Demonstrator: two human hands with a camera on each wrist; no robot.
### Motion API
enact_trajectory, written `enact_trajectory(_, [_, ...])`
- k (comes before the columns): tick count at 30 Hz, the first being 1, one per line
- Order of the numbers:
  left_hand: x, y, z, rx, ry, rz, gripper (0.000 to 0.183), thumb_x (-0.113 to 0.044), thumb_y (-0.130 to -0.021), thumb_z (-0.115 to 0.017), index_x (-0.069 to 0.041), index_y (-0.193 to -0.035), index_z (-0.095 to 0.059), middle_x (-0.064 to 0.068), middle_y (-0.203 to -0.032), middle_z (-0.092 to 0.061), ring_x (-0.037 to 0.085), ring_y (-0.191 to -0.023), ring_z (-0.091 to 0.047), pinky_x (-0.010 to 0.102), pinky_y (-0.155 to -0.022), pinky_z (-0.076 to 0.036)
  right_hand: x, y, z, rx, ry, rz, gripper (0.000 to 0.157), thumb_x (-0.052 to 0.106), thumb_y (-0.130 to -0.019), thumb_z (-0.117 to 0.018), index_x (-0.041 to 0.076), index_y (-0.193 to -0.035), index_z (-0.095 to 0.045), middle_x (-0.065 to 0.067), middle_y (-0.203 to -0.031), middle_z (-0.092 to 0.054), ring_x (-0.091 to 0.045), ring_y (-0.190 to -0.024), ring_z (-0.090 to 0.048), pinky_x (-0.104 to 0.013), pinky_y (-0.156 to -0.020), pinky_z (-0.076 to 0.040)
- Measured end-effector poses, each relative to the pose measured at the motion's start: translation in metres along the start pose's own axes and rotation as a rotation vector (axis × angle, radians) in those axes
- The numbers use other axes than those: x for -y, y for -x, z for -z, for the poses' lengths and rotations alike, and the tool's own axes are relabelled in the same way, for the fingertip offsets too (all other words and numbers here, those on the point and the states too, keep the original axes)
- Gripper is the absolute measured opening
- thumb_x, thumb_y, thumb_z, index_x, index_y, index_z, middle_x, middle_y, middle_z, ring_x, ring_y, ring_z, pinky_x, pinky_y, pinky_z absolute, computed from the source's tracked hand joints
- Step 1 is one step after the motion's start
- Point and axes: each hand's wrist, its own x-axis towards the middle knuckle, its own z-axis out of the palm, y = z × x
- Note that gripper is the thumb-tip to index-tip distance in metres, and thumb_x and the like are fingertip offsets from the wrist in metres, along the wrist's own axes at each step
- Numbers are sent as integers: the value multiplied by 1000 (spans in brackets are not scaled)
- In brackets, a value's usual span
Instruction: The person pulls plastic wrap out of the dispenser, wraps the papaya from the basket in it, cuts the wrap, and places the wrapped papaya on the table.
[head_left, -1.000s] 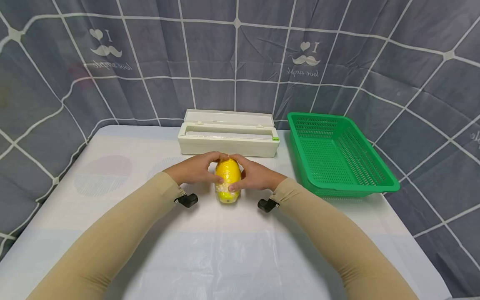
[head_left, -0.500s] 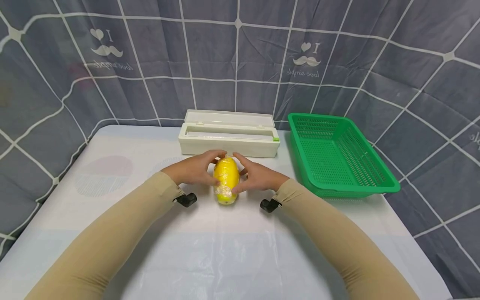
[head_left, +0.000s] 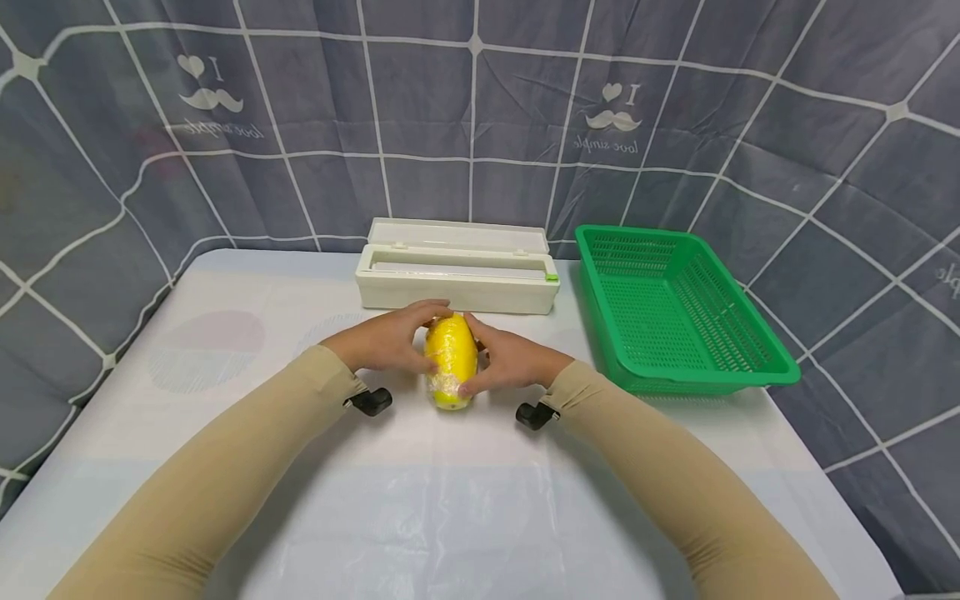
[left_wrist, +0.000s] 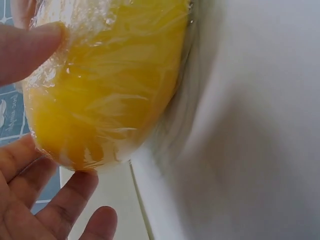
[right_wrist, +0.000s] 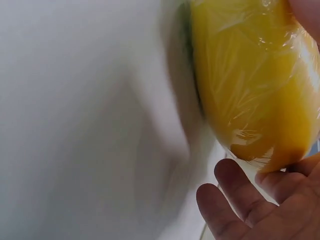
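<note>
A yellow oblong fruit (head_left: 452, 354), melon-like, lies on the table wrapped in clear, shiny cling film; its exact kind I cannot tell. My left hand (head_left: 384, 340) holds its left side, thumb on top and fingers round the far end. From the right, my right hand (head_left: 516, 357) holds it too, its thumb lower on the near part. The left wrist view shows the creased film over the fruit (left_wrist: 110, 90) and the left thumb (left_wrist: 30, 50) pressing it. Fingertips of the right hand (right_wrist: 270, 200) touch the fruit's far end in the right wrist view. The underside is hidden.
Behind the fruit stands a white cling film dispenser (head_left: 457, 292) with its lid raised and a roll inside. To the right sits a green plastic basket (head_left: 705, 377). A grey checked curtain (head_left: 420, 100) hangs behind the white-covered table (head_left: 465, 517).
The fruit has shifted slightly left and turned a little. My right fingers spread away from it half a second ago and have closed back against it. The left hand moved slightly left.
</note>
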Motion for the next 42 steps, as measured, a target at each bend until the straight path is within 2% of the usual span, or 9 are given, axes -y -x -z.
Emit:
enact_trajectory(4, [2, 0, -2, -11, 47, -11, 91, -18, -87, -82, -15, -164, -33, 9, -166, -40, 36, -150, -43, 60, -123, -38, 2, 2, 1, -26, 12, -1, 130, 44, -82, -89, 15, -171, 2, -5, -169, -36, -24, -136, -53, -43, -116, -48])
enact_trajectory(7, [4, 1, -3, -11, 30, -32, 89, -19, -88, -81, -15, -164, -35, 9, -170, -36, 36, -152, -41, 61, -124, -36, 2, 2, 3, -32, 20, -16, 131, 45, -82, -90, 16, -171, 3, -4, -174, -27, -28, -139, -54, -46, -116, -49])
enact_trajectory(9, [6, 2, -2, -9, 22, -56, 85, -19, -89, -79, -13, -163, -37, 10, -171, -33, 37, -153, -40, 62, -124, -34, 1, 3, 4, -18, 21, -36, 132, 44, -82, -90, 18, -171, 4, -7, -174, -27, -30, -143, -53, -48, -117, -48])
enact_trajectory(14, [11, 6, -2, 10, 78, -48, 89, -26, -87, -82, -14, -163, -36, 8, -171, -33, 35, -153, -40, 62, -125, -33, -1, 3, 2, 47, 32, -80, 140, 40, -79, -93, 18, -169, 11, -13, -176, -20, -29, -159, -32, -50, -130, -28])
enact_trajectory(18, [13, 8, -5, 5, 106, -25, 104, -38, -81, -91, -15, -164, -31, 6, -168, -37, 32, -151, -41, 61, -126, -31, -3, 0, -3, 41, 86, -56, 139, 38, -79, -94, 12, -169, 8, -11, -178, -13, -25, -164, -20, -46, -134, -17])
enact_trajectory(24, [12, 6, -9, -36, 57, -25, 110, -38, -78, -94, -14, -163, -29, 6, -165, -38, 33, -147, -45, 58, -123, -37, -3, 0, -6, -14, 84, -24, 134, 32, -78, -95, 14, -171, 0, -11, -174, -27, -26, -162, -26, -46, -133, -20])
enact_trajectory(33, [6, 6, -14, -2, -10, 23, 132, -38, -76, -92, -19, -171, -3, 9, -170, -21, 32, -137, -54, 57, -118, -44, 3, 8, -4, -58, 103, -33, 129, 35, -79, -94, 14, -171, -6, -10, -174, -27, -31, -159, -33, -50, -130, -28])
enact_trajectory(38, [6, 8, -15, 32, -37, 59, 131, -39, -77, -90, -17, -171, -1, 11, -174, -9, 33, -131, -59, 53, -114, -48, 7, 11, -5, -77, 99, -34, 124, 34, -81, -93, 16, -171, -10, -7, -175, -26, -33, -157, -35, -52, -128, -32])
enact_trajectory(42, [9, 10, -12, 39, -31, 62, 128, -40, -78, -91, -14, -170, -7, 12, -173, -12, 33, -134, -56, 55, -116, -46, 8, 11, -7, -55, 82, -61, 126, 36, -81, -93, 17, -171, -6, -6, -176, -22, -32, -159, -33, -51, -129, -30])
